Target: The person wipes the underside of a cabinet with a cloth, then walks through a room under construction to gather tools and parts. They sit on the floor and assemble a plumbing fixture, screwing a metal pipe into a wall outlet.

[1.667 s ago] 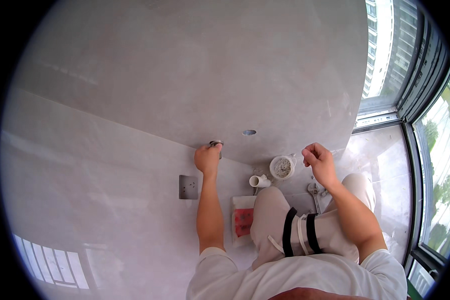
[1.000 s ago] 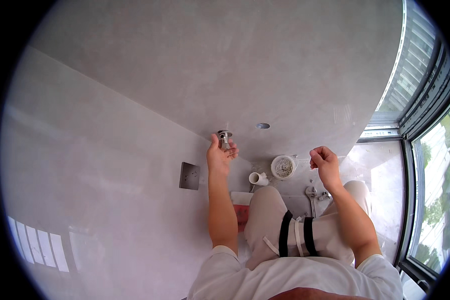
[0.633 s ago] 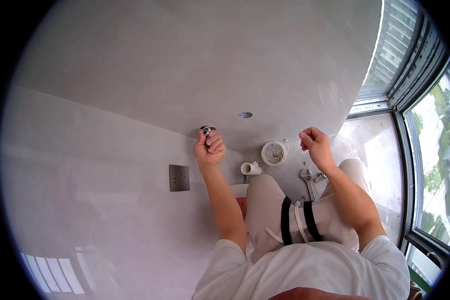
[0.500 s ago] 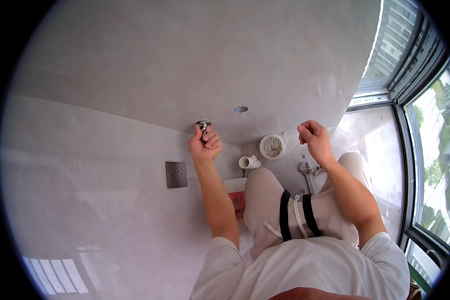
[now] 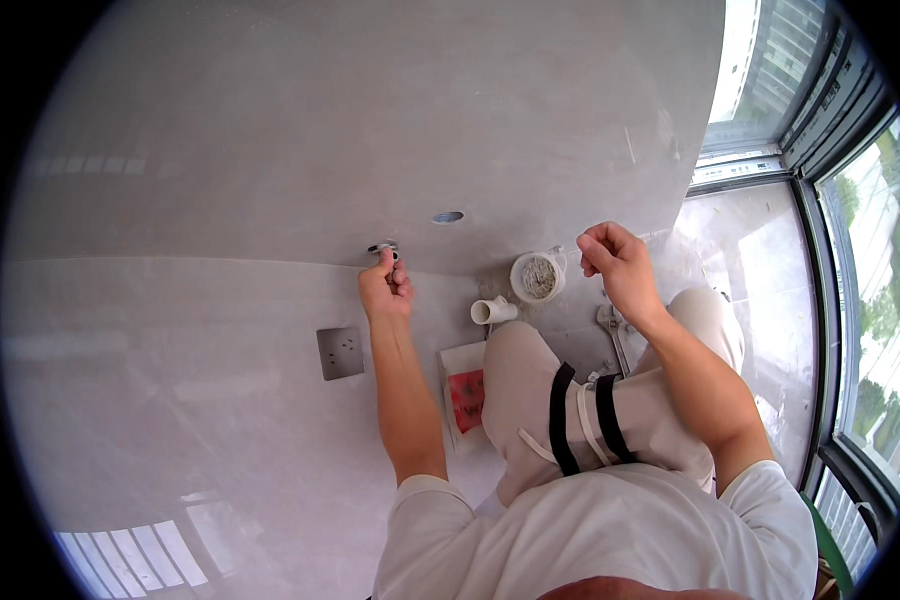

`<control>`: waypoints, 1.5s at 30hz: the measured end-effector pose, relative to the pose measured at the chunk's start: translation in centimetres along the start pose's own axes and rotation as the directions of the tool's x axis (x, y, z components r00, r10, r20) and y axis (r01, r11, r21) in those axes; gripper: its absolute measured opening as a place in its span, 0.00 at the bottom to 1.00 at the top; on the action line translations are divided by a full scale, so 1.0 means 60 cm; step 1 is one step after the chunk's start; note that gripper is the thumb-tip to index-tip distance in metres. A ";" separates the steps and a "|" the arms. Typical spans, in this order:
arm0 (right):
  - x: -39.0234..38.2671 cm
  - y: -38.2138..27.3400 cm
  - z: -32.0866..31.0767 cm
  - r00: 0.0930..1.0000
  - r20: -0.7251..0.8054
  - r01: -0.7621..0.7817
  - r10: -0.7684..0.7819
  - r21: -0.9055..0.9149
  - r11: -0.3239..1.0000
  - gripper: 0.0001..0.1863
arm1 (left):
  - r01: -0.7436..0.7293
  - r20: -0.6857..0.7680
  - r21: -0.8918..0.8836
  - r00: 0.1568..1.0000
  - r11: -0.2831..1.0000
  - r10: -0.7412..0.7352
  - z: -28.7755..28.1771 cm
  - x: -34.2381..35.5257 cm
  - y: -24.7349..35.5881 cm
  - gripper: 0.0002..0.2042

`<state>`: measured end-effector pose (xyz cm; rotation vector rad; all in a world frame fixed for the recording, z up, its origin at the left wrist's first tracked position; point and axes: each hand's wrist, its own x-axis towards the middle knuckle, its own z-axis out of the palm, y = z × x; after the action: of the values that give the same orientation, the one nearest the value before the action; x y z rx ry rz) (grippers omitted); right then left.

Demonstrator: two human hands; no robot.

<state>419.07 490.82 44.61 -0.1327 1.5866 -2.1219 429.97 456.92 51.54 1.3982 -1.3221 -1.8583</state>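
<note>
My left hand (image 5: 386,290) is closed on a small chrome valve (image 5: 383,247) with a round flange, set at the wall. Thumb and fingers cover most of its body, so its exact shape is hidden. Off to the right, my right hand (image 5: 620,265) hangs in the air in front of the wall, fingers curled and thumb pressed against them. Whether anything small is pinched there, I cannot make out. Between the hands, an oval-looking hole (image 5: 448,217) opens in the grey wall.
Below the wall stand a white bucket (image 5: 538,278) of debris and a white plastic pipe fitting (image 5: 493,311). An adjustable wrench (image 5: 614,338) lies between my knees. A red-and-white packet (image 5: 464,400) is beside my left leg. A socket plate (image 5: 341,354) sits on the left wall; windows (image 5: 875,300) line the right.
My left hand has turned around the valve, now covering more of it. My right hand stays raised and curled. The whole view has shifted slightly.
</note>
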 end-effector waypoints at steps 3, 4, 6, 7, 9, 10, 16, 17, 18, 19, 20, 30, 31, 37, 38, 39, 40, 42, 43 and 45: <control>0.005 0.001 -0.007 1.000 0.013 -0.009 0.008 0.040 0.999 0.10 | -0.180 -0.023 0.121 0.983 0.976 0.184 0.020 -0.014 -0.008 0.11; 0.006 0.003 -0.008 1.000 0.022 -0.013 0.012 0.054 0.998 0.10 | -0.221 -0.038 0.178 0.972 0.959 0.231 0.020 -0.013 -0.010 0.11; 0.006 -0.001 -0.009 0.999 0.034 -0.014 0.011 0.092 0.996 0.10 | -0.294 -0.060 0.294 0.944 0.910 0.324 0.017 -0.001 -0.018 0.10; 0.007 -0.001 -0.010 0.999 0.042 -0.017 0.012 0.109 0.994 0.10 | -0.350 -0.064 0.389 0.912 0.852 0.404 0.011 0.013 -0.026 0.10; 0.007 -0.005 -0.006 0.998 0.062 -0.018 0.010 0.124 0.992 0.10 | -0.433 -0.051 0.572 0.829 0.697 0.557 -0.011 0.031 -0.034 0.10; 0.007 -0.002 -0.005 0.998 0.069 -0.022 0.013 0.123 0.992 0.10 | -0.402 -0.066 0.685 0.796 0.607 0.602 -0.008 0.025 -0.039 0.11; 0.003 -0.007 0.000 0.997 0.073 -0.045 0.036 0.129 0.991 0.09 | -0.191 0.147 0.980 0.535 -0.051 0.832 0.014 -0.021 -0.053 0.17; 0.008 -0.011 -0.002 0.997 0.076 -0.039 0.030 0.124 0.992 0.09 | -0.197 0.183 0.977 0.551 -0.085 0.814 0.025 -0.021 -0.047 0.18; 0.010 -0.006 -0.007 0.997 0.077 -0.032 0.023 0.119 0.992 0.08 | -0.206 0.219 0.971 0.567 -0.121 0.794 0.028 -0.023 -0.036 0.19; 0.015 -0.007 -0.008 0.998 0.066 -0.011 0.003 0.126 0.992 0.08 | -0.313 0.201 0.950 0.623 0.006 0.756 0.029 -0.024 -0.015 0.20; 0.014 -0.004 -0.005 0.998 0.069 -0.006 -0.002 0.108 0.994 0.08 | -0.406 0.199 0.903 0.689 0.143 0.697 0.014 -0.023 -0.017 0.21; 0.022 0.037 0.001 0.998 -0.053 -0.013 0.013 0.003 1.000 0.09 | 0.569 0.857 -0.452 0.491 0.687 0.157 -0.042 0.058 -0.084 0.25; 0.020 0.038 -0.001 0.998 -0.063 0.000 -0.002 -0.033 0.999 0.09 | 0.612 0.878 -0.460 0.424 0.644 0.224 -0.031 0.068 -0.095 0.23; 0.015 0.065 0.008 0.994 -0.104 0.029 -0.046 -0.154 0.988 0.09 | 0.777 0.851 -0.491 0.331 0.394 0.408 0.020 0.075 -0.128 0.23; 0.013 0.070 0.011 0.993 -0.110 0.028 -0.047 -0.166 0.986 0.09 | 0.788 0.856 -0.478 0.319 0.388 0.407 0.022 0.076 -0.126 0.22; 0.012 0.074 0.014 0.992 -0.114 0.027 -0.048 -0.179 0.983 0.09 | 0.798 0.860 -0.466 0.308 0.382 0.406 0.025 0.077 -0.123 0.22; 0.010 0.079 0.016 0.992 -0.117 0.025 -0.048 -0.194 0.981 0.09 | 0.809 0.863 -0.455 0.298 0.373 0.408 0.028 0.077 -0.122 0.22; 0.011 0.094 0.016 0.990 -0.128 0.037 -0.066 -0.215 0.976 0.10 | 0.828 0.855 -0.481 0.368 0.290 0.366 0.032 0.074 -0.120 0.23; 0.013 0.097 0.016 0.989 -0.128 0.046 -0.077 -0.228 0.973 0.10 | 0.832 0.847 -0.497 0.404 0.246 0.347 0.034 0.073 -0.120 0.23; 0.010 0.105 0.017 0.988 -0.137 0.032 -0.069 -0.252 0.967 0.10 | 0.818 0.854 -0.503 0.422 0.279 0.304 0.028 0.072 -0.118 0.23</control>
<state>420.90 488.33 39.00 -0.1049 1.9530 -1.9996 428.07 457.20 43.29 -0.1491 0.2115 -3.0222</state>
